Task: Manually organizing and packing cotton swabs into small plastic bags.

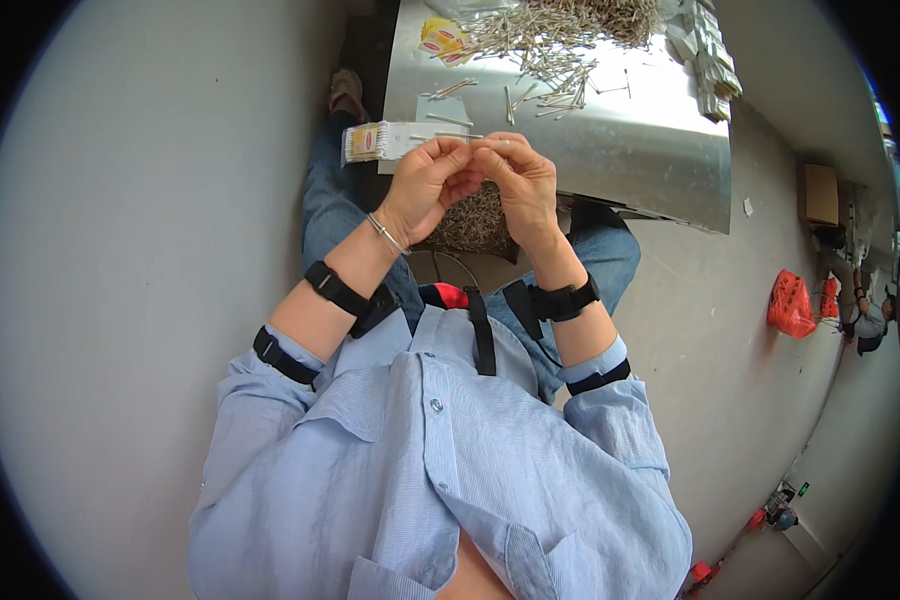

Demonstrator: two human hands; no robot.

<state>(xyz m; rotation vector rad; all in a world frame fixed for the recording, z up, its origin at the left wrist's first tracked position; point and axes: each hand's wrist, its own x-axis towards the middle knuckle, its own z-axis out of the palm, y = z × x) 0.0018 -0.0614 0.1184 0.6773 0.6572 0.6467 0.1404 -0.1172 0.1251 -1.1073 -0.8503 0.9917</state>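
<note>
My left hand [433, 182] and my right hand [522, 185] meet at the near edge of the metal table, fingertips pinched close together. A thin cotton swab [458, 136] shows at the fingertips, and a whitish tip peeks out by the right fingers; how many swabs are held is hard to make out. Just beyond my left hand lie a clear packet of cotton swabs [365, 143] with a yellow label and a white card [444, 108] with another swab on it. Loose swabs [560, 95] spread from a large heap [580, 28] farther back.
Yellow printed cards [444, 40] lie left of the heap. Several packed bundles [712, 70] line the table's right side. Under the table edge, between my knees, is a container full of swabs [473, 222]. A red bag [792, 304] and a cardboard box [821, 195] stand at the right.
</note>
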